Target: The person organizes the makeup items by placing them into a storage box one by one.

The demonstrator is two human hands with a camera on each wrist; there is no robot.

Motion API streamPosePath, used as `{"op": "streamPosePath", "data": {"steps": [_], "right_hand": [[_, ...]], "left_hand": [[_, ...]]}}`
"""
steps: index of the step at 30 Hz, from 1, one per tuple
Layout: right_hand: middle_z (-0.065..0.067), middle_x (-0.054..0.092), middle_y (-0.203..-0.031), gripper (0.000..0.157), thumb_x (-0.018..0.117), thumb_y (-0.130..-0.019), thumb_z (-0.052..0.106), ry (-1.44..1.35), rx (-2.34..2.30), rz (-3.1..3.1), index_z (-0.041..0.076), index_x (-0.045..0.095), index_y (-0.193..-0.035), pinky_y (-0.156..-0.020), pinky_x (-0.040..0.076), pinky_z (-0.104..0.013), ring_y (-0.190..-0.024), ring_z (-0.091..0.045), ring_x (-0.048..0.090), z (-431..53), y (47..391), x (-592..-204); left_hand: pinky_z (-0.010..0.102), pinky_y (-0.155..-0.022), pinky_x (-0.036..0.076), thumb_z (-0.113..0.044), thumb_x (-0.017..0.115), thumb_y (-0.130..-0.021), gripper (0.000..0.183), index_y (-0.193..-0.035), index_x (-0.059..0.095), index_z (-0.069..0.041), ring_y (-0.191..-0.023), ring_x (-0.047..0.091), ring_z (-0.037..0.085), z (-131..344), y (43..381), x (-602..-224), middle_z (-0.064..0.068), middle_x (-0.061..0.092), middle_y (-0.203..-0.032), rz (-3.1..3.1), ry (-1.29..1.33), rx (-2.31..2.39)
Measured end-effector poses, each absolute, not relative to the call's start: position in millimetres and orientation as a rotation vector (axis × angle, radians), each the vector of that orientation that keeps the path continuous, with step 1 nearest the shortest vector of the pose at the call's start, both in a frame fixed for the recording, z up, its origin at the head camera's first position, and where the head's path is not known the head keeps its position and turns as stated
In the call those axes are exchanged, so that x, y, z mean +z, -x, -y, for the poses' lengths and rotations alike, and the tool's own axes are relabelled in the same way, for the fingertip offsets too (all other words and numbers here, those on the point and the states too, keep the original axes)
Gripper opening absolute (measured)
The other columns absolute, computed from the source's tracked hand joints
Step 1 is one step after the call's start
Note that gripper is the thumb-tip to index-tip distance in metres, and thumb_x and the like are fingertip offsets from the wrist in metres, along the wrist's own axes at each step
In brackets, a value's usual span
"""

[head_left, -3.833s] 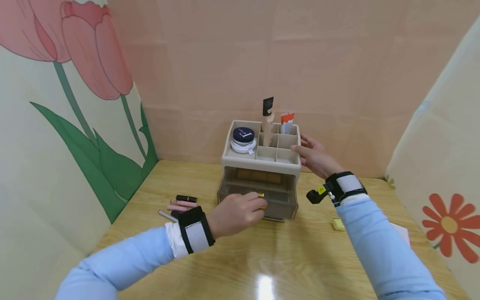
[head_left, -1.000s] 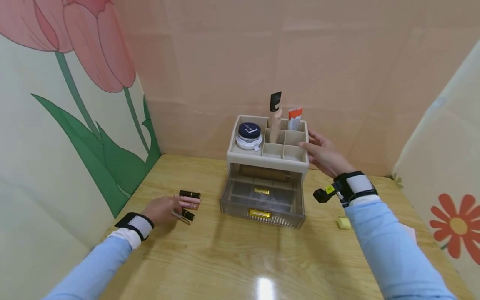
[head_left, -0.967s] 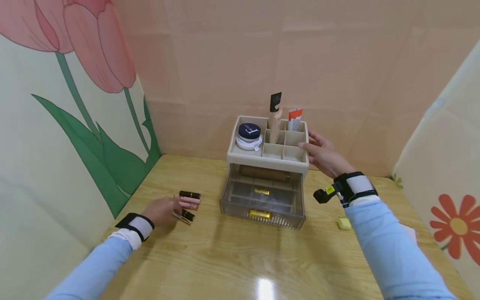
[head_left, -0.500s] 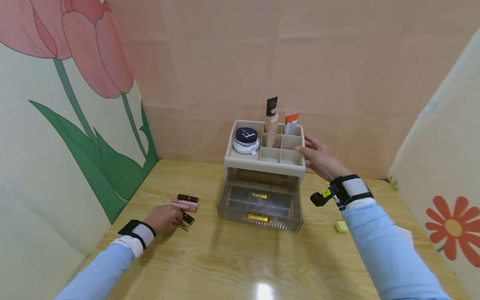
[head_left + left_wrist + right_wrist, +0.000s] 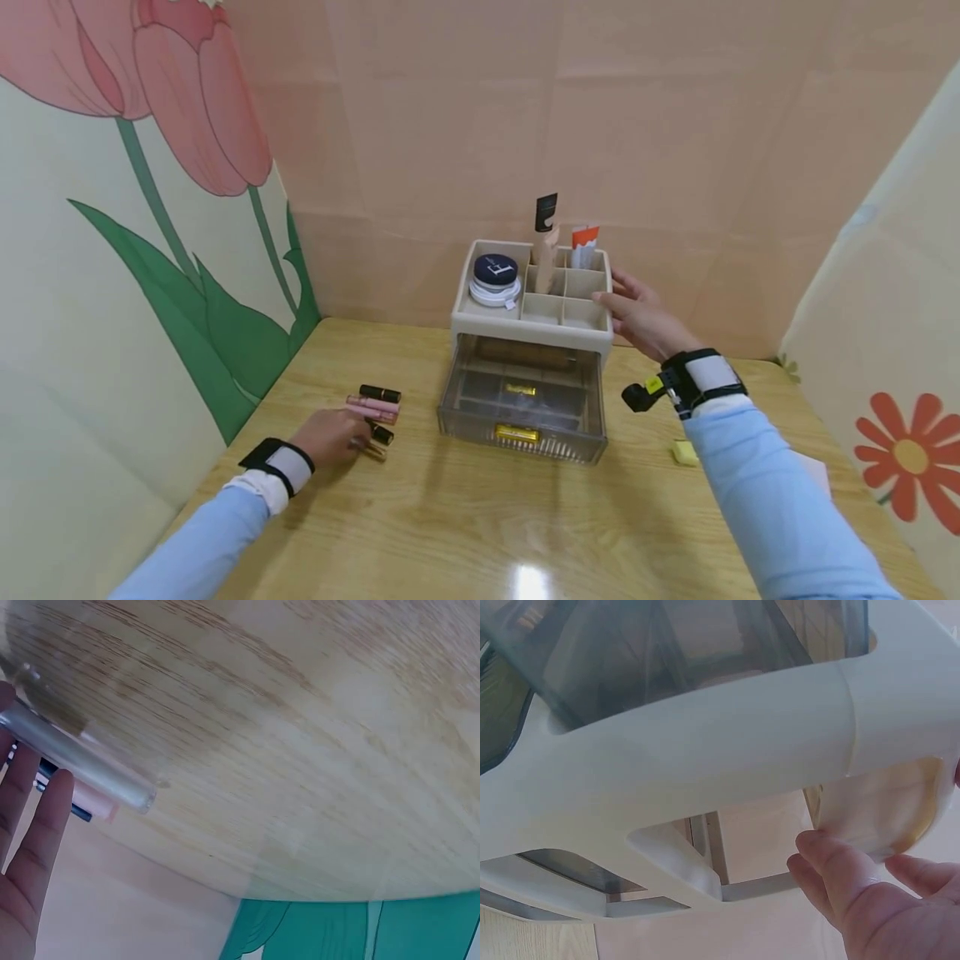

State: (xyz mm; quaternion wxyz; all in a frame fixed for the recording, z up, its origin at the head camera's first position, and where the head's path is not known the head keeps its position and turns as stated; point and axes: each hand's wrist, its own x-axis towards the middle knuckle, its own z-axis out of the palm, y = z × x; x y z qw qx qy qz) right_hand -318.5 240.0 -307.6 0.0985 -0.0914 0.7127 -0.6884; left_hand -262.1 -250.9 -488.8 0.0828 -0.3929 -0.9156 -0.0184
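The left hand [image 5: 330, 437] pinched a silver tube [image 5: 94, 761] at the left of the table [image 5: 450, 533], near pink tubes [image 5: 372, 404] and black tubes [image 5: 381, 393]; the right hand [image 5: 647, 319] grasped the right side of a beige box [image 5: 534, 330], thumb at its rim; below, a see-through drawer [image 5: 468, 425] stood pulled out; up top were a navy compact [image 5: 495, 269] and two squeeze tubes [image 5: 547, 258]

Left hand [image 5: 330, 437]: moved from the gold handle [image 5: 517, 433] and pinched the silver tube [image 5: 82, 761].
Drawer [image 5: 465, 424]: slid farther out of the organizer [image 5: 532, 332].
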Motion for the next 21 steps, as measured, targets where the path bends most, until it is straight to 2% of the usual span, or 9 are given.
{"op": "streamPosePath", "data": {"steps": [15, 21], "right_hand": [[-0.016, 0.013, -0.159, 0.071, 0.051, -0.102, 0.021, 0.286, -2.022, -2.126, 0.024, 0.008, -0.158, -0.102, 0.038, -0.047, -0.135, -0.035, 0.032, -242, 320, -307], [-0.015, 0.014, -0.159, 0.071, 0.051, -0.102, 0.023, 0.266, -2.008, -2.138, 0.023, 0.008, -0.158, -0.099, 0.042, -0.043, -0.134, -0.034, 0.033, -242, 320, -308]], "left_hand": [[0.029, -0.060, 0.051, -0.006, 0.080, -0.068, 0.018, -0.077, 0.072, -0.019, -0.070, 0.061, 0.008, 244, 260, -482, -0.009, 0.066, -0.077, 2.774, 1.141, -0.058], [0.029, -0.057, 0.050, -0.006, 0.079, -0.070, 0.018, -0.081, 0.073, -0.018, -0.070, 0.060, 0.010, 246, 255, -460, -0.007, 0.065, -0.079, 2.733, 1.124, -0.066]]}}
